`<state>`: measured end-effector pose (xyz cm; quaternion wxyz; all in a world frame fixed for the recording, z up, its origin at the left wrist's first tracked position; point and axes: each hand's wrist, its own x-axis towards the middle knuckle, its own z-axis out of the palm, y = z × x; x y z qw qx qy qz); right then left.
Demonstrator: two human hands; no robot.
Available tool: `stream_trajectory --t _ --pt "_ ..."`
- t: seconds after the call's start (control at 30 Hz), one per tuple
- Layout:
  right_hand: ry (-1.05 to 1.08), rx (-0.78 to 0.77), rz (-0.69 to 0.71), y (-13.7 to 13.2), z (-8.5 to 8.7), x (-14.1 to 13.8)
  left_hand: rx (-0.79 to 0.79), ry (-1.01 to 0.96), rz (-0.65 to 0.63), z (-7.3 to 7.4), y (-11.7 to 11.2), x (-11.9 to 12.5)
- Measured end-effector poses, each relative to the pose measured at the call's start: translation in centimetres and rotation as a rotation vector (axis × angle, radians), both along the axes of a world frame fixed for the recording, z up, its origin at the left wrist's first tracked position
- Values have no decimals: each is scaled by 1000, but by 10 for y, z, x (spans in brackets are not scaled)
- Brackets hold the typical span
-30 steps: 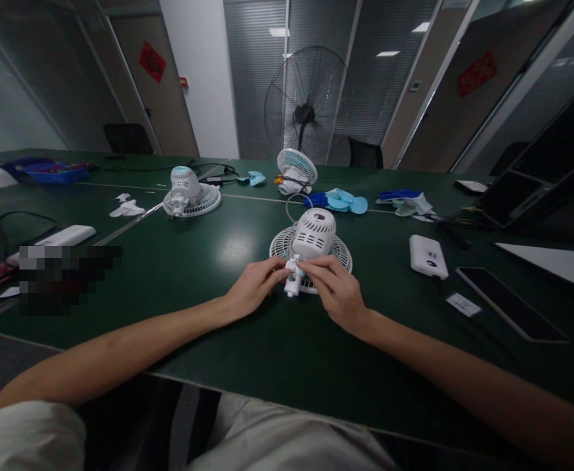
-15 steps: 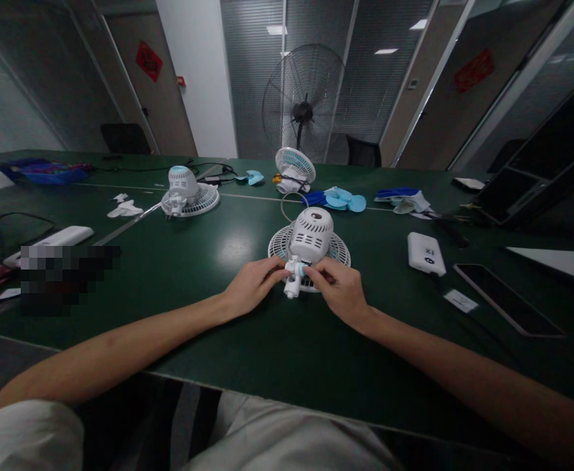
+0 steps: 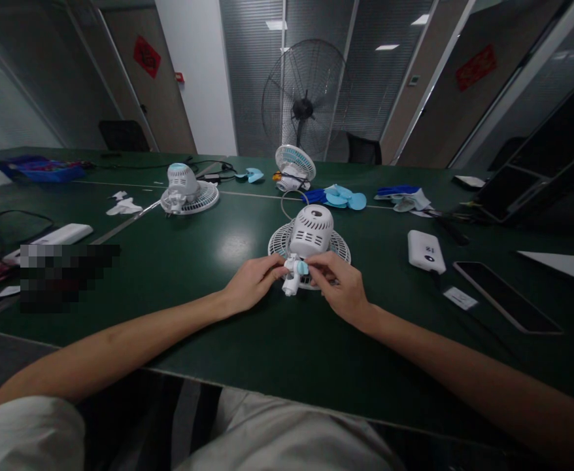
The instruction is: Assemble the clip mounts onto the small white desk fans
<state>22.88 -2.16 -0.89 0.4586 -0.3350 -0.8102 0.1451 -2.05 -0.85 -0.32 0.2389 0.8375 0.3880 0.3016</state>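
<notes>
A small white fan point(image 3: 310, 231) lies face down on its round grille on the dark green table point(image 3: 179, 261), motor housing up. From its near side a white neck bracket point(image 3: 290, 280) with a light blue knob point(image 3: 303, 267) sticks out. My left hand point(image 3: 252, 284) pinches the bracket from the left, fingers closed. My right hand point(image 3: 342, 286) grips the blue knob from the right with thumb and fingertips.
Two more small fans point(image 3: 187, 189) point(image 3: 294, 167) lie further back, with light blue blades point(image 3: 344, 198) between. A white power bank point(image 3: 425, 251), a dark phone point(image 3: 505, 303) and a label lie right. A white device point(image 3: 54, 238) and cables sit left. A tall pedestal fan point(image 3: 306, 98) stands behind.
My right fingers have shifted round the blue knob, the hand turning slightly. The left hand and the fan have stayed put. The view has dipped a little.
</notes>
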Motion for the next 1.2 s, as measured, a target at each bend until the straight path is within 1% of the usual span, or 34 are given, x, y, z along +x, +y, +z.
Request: stream_trajectory --t 0.17,0.27,0.43,0.6,0.87,1.07,1.2 --pt "-38 39 -44 -1 -1 -1 0 -8 -8 -1 0 0" --pt "-60 55 -45 -1 0 -2 4 0 -6 -1 0 0" --pt "-109 148 -36 -1 3 -4 8 11 4 1 1 0" --pt "-19 83 -30 -4 2 -4 1 12 10 1 1 0" --pt "-32 72 -46 -2 1 0 9 25 -1 1 1 0" --pt "-100 188 -53 -1 1 -1 32 49 -3 0 1 1" --pt "-50 153 -39 -4 1 -1 33 45 2 -1 2 1"
